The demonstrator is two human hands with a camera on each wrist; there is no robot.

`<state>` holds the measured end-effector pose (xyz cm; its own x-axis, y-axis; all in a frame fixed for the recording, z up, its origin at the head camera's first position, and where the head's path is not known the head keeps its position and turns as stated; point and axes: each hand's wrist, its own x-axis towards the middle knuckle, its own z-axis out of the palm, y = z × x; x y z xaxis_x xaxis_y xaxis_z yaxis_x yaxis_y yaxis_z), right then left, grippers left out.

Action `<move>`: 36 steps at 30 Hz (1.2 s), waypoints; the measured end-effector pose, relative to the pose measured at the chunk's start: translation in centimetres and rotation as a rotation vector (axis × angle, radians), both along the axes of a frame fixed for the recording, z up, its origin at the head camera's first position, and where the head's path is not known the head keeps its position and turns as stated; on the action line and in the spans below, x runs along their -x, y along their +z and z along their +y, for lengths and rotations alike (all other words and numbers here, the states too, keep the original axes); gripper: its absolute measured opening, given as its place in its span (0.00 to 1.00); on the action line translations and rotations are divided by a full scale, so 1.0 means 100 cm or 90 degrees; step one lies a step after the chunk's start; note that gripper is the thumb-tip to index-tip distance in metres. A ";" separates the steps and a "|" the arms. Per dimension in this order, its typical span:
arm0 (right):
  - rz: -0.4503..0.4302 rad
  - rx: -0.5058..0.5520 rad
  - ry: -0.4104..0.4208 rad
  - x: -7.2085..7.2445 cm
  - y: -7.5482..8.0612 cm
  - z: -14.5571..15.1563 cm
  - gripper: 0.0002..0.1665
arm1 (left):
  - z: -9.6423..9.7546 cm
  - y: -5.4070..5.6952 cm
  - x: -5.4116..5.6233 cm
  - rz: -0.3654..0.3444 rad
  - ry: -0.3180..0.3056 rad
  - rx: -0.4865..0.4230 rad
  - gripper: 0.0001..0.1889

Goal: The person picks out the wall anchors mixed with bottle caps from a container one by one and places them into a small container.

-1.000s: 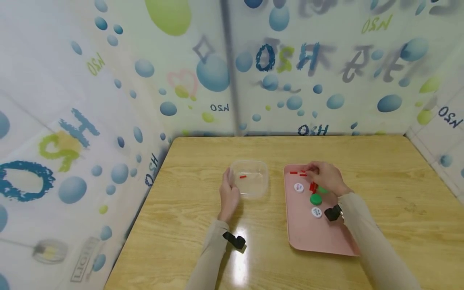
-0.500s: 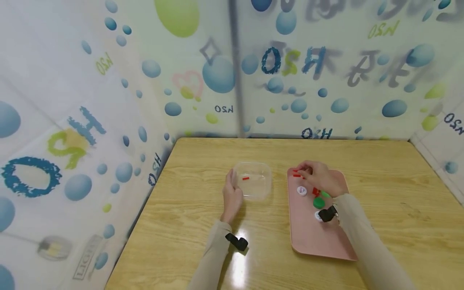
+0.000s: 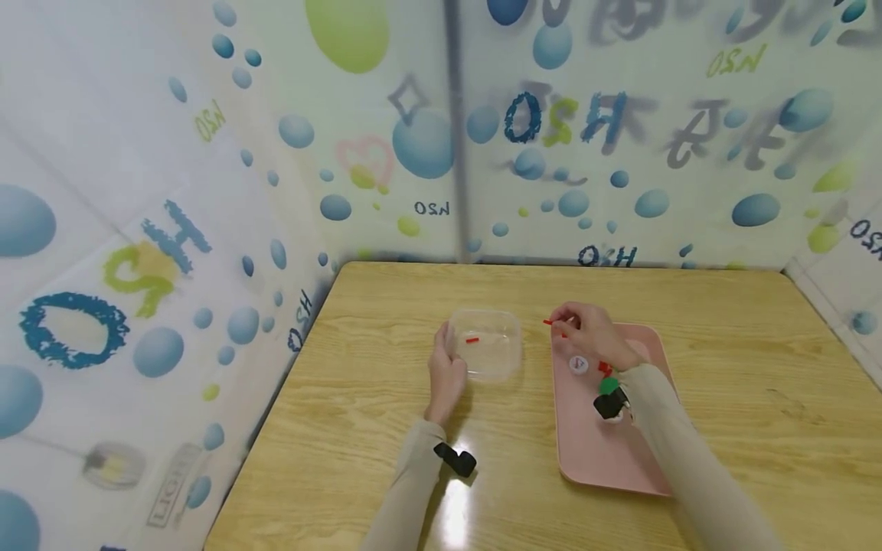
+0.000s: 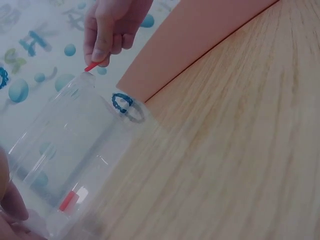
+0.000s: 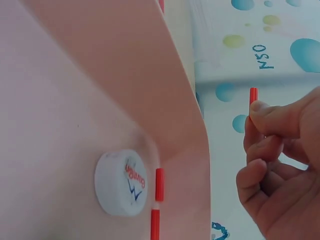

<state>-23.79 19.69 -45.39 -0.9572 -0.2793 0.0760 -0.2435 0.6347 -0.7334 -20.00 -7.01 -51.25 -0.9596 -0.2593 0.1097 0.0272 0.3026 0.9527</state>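
My left hand (image 3: pixel 446 379) holds the left side of a clear plastic container (image 3: pixel 506 356) on the table. Inside it lies one short red rod (image 3: pixel 472 340), also visible through the wall in the left wrist view. Between thumb and fingers, my right hand (image 3: pixel 589 333) pinches another red rod (image 5: pixel 253 96), raised above the far left corner of the pink tray (image 3: pixel 586 451). In the right wrist view, two more red rods (image 5: pixel 159 185) lie along the tray's wall beside a white bottle cap (image 5: pixel 121 183) with printed lettering.
A green cap (image 3: pixel 608 386) and a small red piece (image 3: pixel 605 368) sit in the tray, partly behind the right wrist. Another white cap there is mostly covered by the wrist camera. Wooden table (image 3: pixel 513 428) separates container and tray; a patterned wall covering (image 3: pixel 572 153) stands behind.
My right hand has moved left and up from the rods at the tray's far end, now with a red rod in its fingertips. The left hand stays on the container.
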 end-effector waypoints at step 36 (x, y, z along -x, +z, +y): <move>0.034 0.020 0.099 0.014 -0.001 -0.076 0.06 | -0.001 0.001 0.001 0.010 -0.001 0.021 0.37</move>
<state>-25.20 12.11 -45.52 -0.8969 -0.4206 0.1362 -0.3759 0.5632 -0.7359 -20.15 -7.11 -51.19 -0.9581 -0.2536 0.1336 0.0429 0.3341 0.9416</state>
